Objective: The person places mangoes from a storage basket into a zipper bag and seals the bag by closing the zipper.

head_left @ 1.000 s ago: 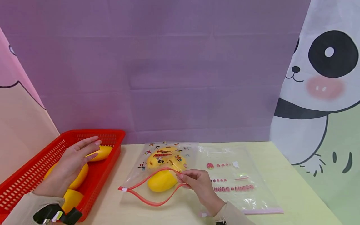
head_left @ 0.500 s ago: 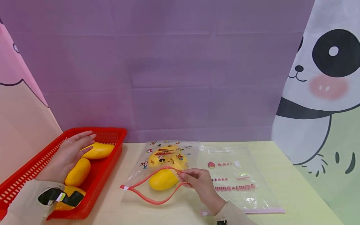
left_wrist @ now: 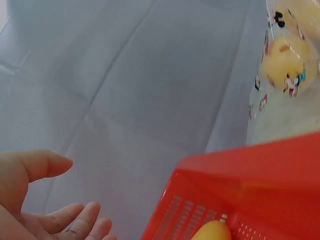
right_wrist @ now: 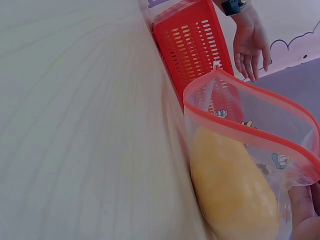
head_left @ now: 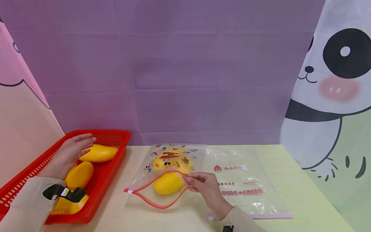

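Note:
My right hand [head_left: 207, 190] pinches the right end of the red zip edge of a clear cartoon-printed zip bag [head_left: 142, 175]. The bag lies on the table with its mouth spread toward me. Inside, a yellow mango [head_left: 168, 184] sits near the mouth, and more yellow fruit shows through the print behind it. My left hand [head_left: 65, 158] hovers above the left side of a red plastic basket [head_left: 105, 180], fingers extended and holding nothing. Under and beside it in the basket lie mangoes, one at the back [head_left: 98, 153], one in the middle [head_left: 79, 175] and one in front [head_left: 68, 205].
A second clear zip bag [head_left: 234, 206] with pink print and a pink zip edge lies flat to the right. Behind the light wooden table [head_left: 307, 193] hangs a purple cloth [head_left: 179, 80], with a panda-printed cloth [head_left: 313, 135] at the right.
My left hand has drifted left over the basket, uncovering more of the mangoes. My right hand keeps its pinch on the bag's edge. The head view has shifted slightly.

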A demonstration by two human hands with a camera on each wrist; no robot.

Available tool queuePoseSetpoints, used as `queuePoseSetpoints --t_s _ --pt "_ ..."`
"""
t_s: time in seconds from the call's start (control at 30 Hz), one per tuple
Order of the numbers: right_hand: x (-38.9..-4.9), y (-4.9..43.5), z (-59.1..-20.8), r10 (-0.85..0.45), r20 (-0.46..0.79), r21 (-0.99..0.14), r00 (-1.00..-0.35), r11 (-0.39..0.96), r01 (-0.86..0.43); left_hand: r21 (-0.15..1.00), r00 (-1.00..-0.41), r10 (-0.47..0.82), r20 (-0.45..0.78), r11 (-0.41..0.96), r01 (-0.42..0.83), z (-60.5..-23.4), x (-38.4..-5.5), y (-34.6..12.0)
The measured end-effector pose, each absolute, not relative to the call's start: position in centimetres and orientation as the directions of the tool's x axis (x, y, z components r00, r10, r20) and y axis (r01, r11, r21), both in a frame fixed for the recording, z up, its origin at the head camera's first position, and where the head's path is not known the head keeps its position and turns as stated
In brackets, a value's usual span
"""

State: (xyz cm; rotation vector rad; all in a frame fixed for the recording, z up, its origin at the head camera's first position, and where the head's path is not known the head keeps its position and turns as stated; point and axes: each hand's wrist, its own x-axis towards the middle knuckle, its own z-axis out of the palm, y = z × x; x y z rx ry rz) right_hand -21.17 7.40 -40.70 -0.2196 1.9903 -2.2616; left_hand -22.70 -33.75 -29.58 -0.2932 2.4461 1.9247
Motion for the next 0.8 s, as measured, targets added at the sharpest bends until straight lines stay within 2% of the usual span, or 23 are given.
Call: queuePoseSetpoints --t_s 0.1,0.2,0.37,0.8 --pt "-21.3 7.4 -40.7 -0.180 0.031 -0.992 -0.983 -0.127 -0.008 0.925 -0.979 -0.159 -0.126 0.338 -0.174 -29.6 -22.9 -33.8" --pt "-21.4 7.4 -40.7 -0.175 0.022 -0.993 -0.984 -0.118 -0.002 0.906 -0.977 -0.172 -0.129 0.381 -0.187 -29.6 -23.1 -33.8" --pt "-21.5 7.4 -40.7 -0.174 0.011 -0.994 -0.985 -0.112 0.009 0.893 -0.973 -0.177 -0.145 0.401 -0.206 -29.9 -23.4 -34.4" --pt "-21.3 7.5 -40.6 -0.172 0.008 -0.994 -0.985 -0.106 0.010 0.860 -0.974 -0.092 -0.207 0.458 -0.226 -30.9 -23.6 -36.7"
